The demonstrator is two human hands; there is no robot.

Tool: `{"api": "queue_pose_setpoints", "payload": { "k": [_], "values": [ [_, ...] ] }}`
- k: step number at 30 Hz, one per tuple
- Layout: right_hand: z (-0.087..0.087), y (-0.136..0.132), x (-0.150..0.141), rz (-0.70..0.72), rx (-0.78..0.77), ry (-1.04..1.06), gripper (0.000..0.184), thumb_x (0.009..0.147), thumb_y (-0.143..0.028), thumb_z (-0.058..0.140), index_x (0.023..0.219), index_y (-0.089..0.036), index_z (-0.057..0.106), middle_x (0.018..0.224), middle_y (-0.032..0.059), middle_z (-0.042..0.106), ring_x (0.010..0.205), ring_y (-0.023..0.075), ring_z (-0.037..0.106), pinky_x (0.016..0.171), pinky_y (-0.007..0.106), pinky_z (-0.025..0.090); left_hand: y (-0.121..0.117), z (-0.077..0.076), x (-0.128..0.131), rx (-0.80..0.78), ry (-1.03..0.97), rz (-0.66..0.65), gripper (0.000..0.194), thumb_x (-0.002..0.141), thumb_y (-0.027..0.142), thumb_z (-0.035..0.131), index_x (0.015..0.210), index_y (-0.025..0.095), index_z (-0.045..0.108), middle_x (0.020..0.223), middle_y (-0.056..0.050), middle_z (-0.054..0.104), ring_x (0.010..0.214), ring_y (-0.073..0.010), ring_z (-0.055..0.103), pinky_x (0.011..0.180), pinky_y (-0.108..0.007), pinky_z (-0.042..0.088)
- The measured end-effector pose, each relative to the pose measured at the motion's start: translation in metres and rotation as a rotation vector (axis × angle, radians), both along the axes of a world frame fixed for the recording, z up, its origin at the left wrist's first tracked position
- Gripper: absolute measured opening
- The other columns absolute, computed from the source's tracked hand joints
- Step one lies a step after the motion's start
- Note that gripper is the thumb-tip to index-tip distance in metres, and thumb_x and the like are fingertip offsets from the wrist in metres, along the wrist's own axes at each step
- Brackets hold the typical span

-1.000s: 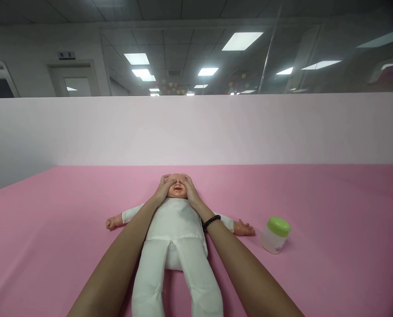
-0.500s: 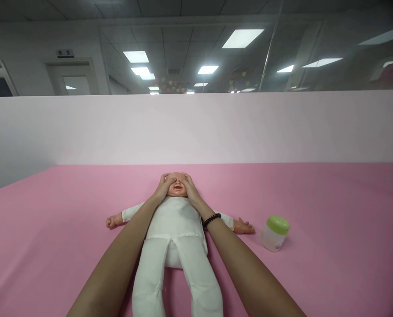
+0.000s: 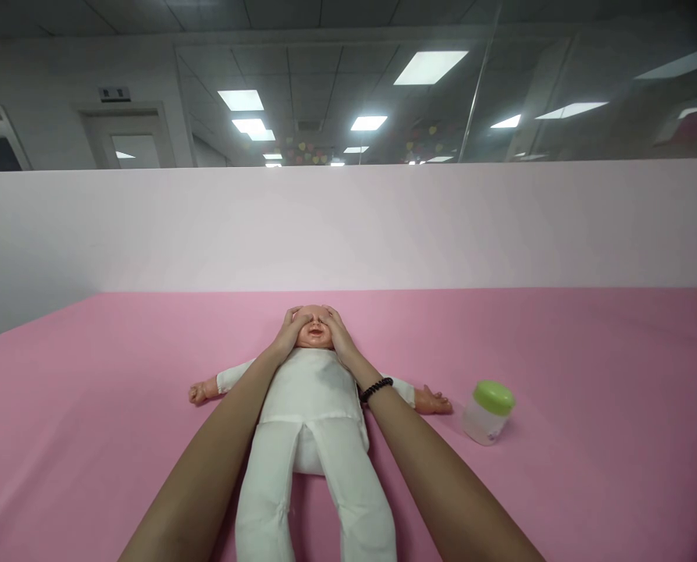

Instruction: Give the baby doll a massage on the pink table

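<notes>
A baby doll (image 3: pixel 310 390) with a white cloth body lies on its back, head away from me and arms spread to the sides. My left hand (image 3: pixel 288 334) cups the left side of the doll's head, its thumb over the eye area. On the other side my right hand (image 3: pixel 339 336) holds the head in the same way, thumb beside the nose. The fingers curl round the sides of the head and are partly hidden. The doll's mouth and chin show between my hands. A black coil band (image 3: pixel 376 389) circles my right wrist.
A small clear jar with a green lid (image 3: pixel 488 414) stands right of the doll's hand. The pink padded surface (image 3: pixel 606 390) ends at a low white wall (image 3: pixel 348 226). Behind it rises a glass pane (image 3: pixel 336 101) with ceiling lights showing in it.
</notes>
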State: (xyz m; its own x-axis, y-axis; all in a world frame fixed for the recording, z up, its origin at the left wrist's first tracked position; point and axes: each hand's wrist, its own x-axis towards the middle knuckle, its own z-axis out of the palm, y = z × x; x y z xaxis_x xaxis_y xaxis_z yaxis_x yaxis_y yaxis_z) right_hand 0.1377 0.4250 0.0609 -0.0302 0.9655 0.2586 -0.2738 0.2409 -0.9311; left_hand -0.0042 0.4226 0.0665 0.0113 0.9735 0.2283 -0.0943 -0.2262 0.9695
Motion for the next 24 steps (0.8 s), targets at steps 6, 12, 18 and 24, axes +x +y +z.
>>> {"api": "queue_pose_setpoints", "payload": {
  "k": [6, 12, 18, 24],
  "values": [
    [0.006, -0.010, 0.005, 0.130, -0.073, 0.120, 0.065, 0.079, -0.041, 0.065, 0.141, -0.030, 0.051, 0.147, 0.0025, 0.053, 0.135, 0.0222, 0.051, 0.116, 0.039, 0.038, -0.011, 0.004, -0.003, -0.060, -0.038, -0.036, 0.058, 0.089, 0.048, 0.060, 0.138, 0.024, 0.043, 0.136, -0.012, 0.057, 0.120, -0.0236, 0.061, 0.104, -0.035, 0.049],
    [0.021, -0.036, 0.028, 0.432, -0.154, 0.090, 0.116, 0.062, -0.021, 0.089, 0.157, -0.040, 0.024, 0.154, 0.0069, 0.045, 0.127, 0.0251, 0.060, 0.108, 0.042, 0.050, -0.046, 0.020, -0.024, -0.049, 0.078, -0.340, 0.108, 0.071, 0.042, 0.086, 0.157, 0.040, 0.021, 0.159, -0.011, 0.037, 0.135, -0.0291, 0.052, 0.110, -0.043, 0.045],
    [0.024, -0.037, 0.040, 0.510, -0.172, 0.045, 0.126, 0.057, -0.005, 0.086, 0.157, -0.044, 0.021, 0.165, 0.0079, 0.025, 0.122, 0.0250, 0.064, 0.099, 0.038, 0.056, -0.048, 0.021, -0.031, -0.070, 0.097, -0.393, 0.117, 0.069, 0.030, 0.087, 0.159, 0.044, 0.013, 0.163, -0.012, 0.030, 0.137, -0.0312, 0.050, 0.111, -0.047, 0.044],
    [0.022, -0.035, 0.038, 0.513, -0.221, 0.129, 0.122, 0.059, -0.002, 0.080, 0.158, -0.041, 0.019, 0.166, 0.0105, 0.020, 0.128, 0.0304, 0.059, 0.099, 0.044, 0.056, -0.040, 0.014, -0.032, -0.060, 0.047, -0.428, 0.112, 0.073, 0.024, 0.081, 0.159, 0.043, 0.013, 0.162, -0.011, 0.031, 0.138, -0.0308, 0.049, 0.111, -0.048, 0.044]
  ]
}}
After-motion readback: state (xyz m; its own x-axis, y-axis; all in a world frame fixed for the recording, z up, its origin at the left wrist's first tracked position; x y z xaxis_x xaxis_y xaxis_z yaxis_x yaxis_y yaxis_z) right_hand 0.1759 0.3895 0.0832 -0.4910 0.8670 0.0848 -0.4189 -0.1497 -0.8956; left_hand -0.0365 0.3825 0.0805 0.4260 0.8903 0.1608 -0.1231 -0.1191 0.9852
